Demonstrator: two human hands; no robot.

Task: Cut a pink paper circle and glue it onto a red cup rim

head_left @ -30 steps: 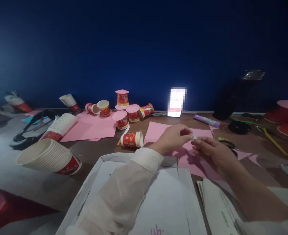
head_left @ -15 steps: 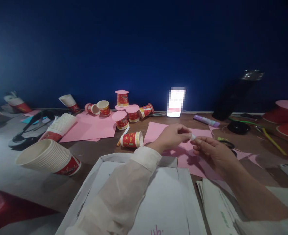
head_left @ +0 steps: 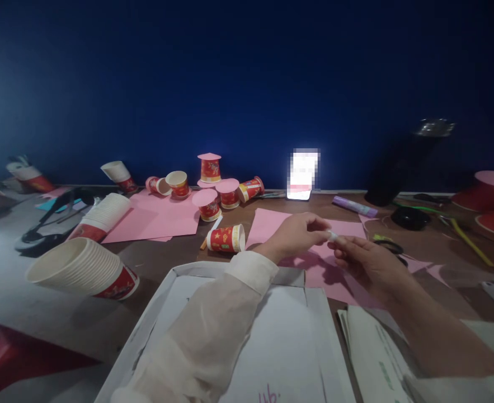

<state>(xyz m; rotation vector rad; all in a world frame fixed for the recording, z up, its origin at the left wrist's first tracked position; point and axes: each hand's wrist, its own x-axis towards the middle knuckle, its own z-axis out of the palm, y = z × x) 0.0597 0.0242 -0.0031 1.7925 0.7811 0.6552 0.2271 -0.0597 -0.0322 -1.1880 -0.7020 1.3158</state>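
I pinch a small white piece (head_left: pixel 333 237) between left hand (head_left: pixel 293 236) and right hand (head_left: pixel 370 263), fingertips closed on it, over pink paper (head_left: pixel 269 224) on the desk (head_left: pixel 173 256), lit phone (head_left: pixel 301 176) at its eleven o'clock, red cup (head_left: pixel 225 239) lying at nine.

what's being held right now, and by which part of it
A small white piece, pinched between the fingertips of both hands: left hand at its left end, right hand at its right. What it is can't be told.

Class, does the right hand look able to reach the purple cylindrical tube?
Probably yes: only flat pink paper and brown table separate the right hand from the tube, though that hand pinches a small white piece.
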